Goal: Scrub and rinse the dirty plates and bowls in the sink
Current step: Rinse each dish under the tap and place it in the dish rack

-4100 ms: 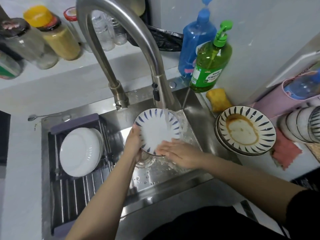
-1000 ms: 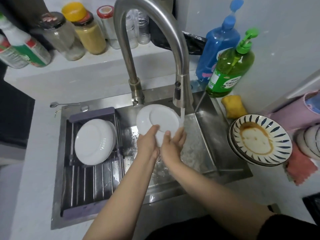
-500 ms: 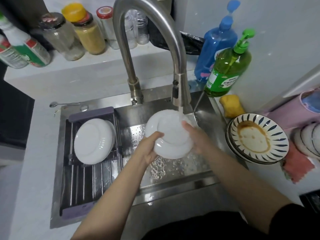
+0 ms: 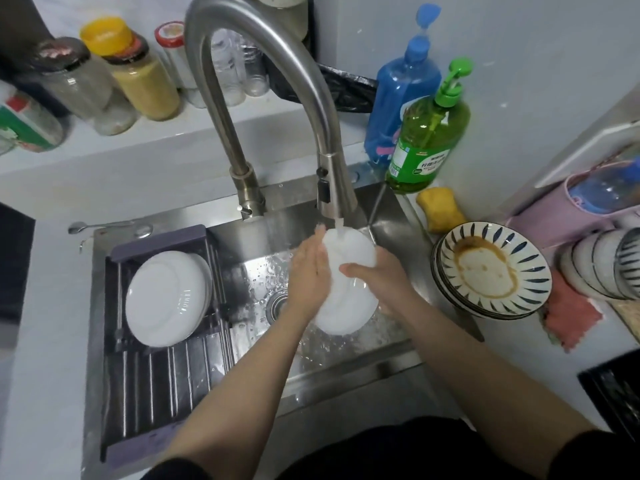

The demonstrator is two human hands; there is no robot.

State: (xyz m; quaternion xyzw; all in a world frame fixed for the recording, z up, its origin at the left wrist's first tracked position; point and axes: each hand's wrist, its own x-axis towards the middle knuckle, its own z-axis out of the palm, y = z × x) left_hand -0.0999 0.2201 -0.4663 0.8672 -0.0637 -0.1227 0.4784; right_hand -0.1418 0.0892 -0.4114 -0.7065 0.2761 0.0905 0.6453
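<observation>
Head cam is looking straight down into a steel sink (image 4: 242, 244). A white plate (image 4: 348, 306) is held tilted, underside up, right under the faucet (image 4: 273, 81), and the water stream (image 4: 338, 224) lands on its far edge. The left hand (image 4: 310, 271) lies flat against the plate's left side, fingers straight and together, pointing away toward the spout. The right hand (image 4: 381, 275) has hold of the plate's right side, fingers curled over its rim. Motion blur makes the finer finger detail hard to read.

On the left half of the sink there's a drying rack (image 4: 162, 362) with a stack of clean white plates (image 4: 168, 299) lying on it. To the right of the sink, on the counter, sits a stack of striped bowls (image 4: 491, 270), the top one smeared with brown sauce. Just behind it, a yellow sponge (image 4: 440, 207), then a green soap bottle (image 4: 427, 133) and a blue bottle (image 4: 403, 88) against the wall. Jars (image 4: 145, 81) line the far ledge.
</observation>
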